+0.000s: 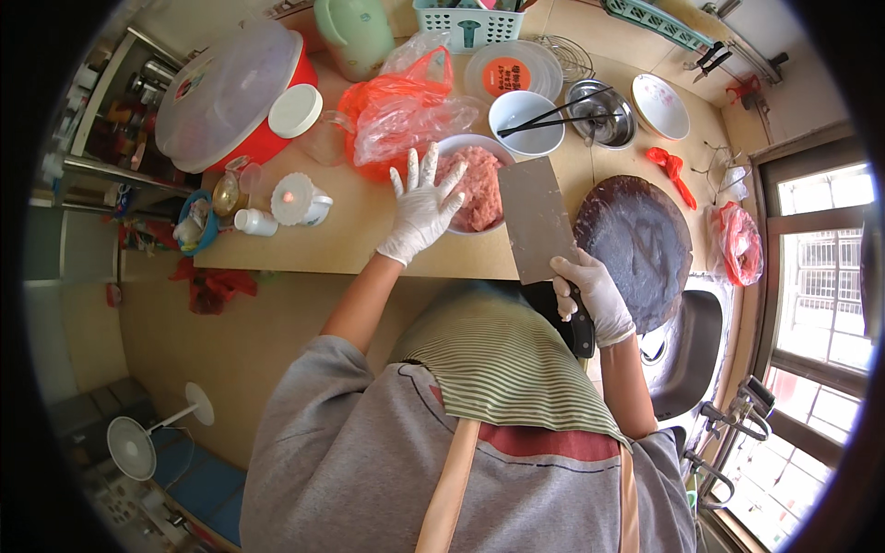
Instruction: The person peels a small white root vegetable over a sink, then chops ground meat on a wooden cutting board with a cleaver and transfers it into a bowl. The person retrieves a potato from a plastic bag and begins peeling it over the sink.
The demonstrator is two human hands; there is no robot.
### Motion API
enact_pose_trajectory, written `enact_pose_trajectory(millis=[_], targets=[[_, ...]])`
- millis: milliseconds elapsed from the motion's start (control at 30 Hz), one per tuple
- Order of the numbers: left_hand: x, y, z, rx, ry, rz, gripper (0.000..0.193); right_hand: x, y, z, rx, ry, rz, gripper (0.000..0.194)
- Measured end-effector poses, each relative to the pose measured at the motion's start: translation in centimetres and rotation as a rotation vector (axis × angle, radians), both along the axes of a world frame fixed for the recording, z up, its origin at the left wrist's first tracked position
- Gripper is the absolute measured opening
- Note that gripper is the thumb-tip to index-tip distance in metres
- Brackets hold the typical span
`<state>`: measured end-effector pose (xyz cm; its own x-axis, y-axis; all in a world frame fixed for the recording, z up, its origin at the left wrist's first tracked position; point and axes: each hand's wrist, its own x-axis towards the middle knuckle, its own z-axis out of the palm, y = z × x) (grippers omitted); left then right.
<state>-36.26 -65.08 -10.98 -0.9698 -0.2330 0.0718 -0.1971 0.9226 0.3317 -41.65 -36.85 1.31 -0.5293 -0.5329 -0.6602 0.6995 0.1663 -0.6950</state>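
Observation:
My left hand [423,211], in a white disposable glove, is spread wide beside a white bowl [508,148] of minced meat [482,190]. Its fingers overlap the bowl's left side in the picture; whether they touch the meat I cannot tell. My right hand [600,294], gloved too, grips a cleaver by its dark riveted handle [583,335]. The broad cleaver blade [536,218] points away from me, with bits of meat stuck to it, and hides part of the bowl's right edge. Just right of the blade lies a round, dark chopping block [639,249], wet and smeared on top.
Behind the meat are a white bowl [527,142] with black chopsticks [553,119], a steel bowl [601,128] and red plastic bags [408,110]. A lidded red container [238,104] and a lidded cup [297,200] stand left. At right is a sink [681,373] under the window.

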Motion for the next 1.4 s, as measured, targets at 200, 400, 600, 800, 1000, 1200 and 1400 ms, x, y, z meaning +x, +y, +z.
enact_pose_trajectory(millis=[200,400,600,800,1000,1200,1400], targets=[[2.3,0.2,-0.6,0.074,0.015,0.031,0.055,0.7,1.9,-0.1,-0.011,-0.053,-0.075,0.023],[4.1,0.8,-1.1,0.128,0.026,0.089,0.047,0.6,2.5,0.4,-0.026,-0.063,-0.114,0.022],[5.5,1.0,0.5,0.013,0.117,0.069,0.035,0.4,2.6,0.3,-0.021,-0.052,-0.131,0.013],[6.6,0.5,2.7,-0.149,0.093,-0.021,0.032,0.0,3.6,0.5,-0.012,-0.056,-0.135,0.021],[6.7,-0.5,4.2,0.903,0.213,0.125,0.052,-0.3,4.5,0.6,-0.045,-0.031,-0.165,0.018],[4.8,-0.5,5.3,2.419,0.462,0.225,0.075,-0.1,5.0,0.9,-0.057,-0.014,-0.175,0.012],[4.6,1.0,4.0,1.408,0.292,0.016,0.077,0.4,5.8,0.8,-0.070,-0.027,-0.197,0.013]])
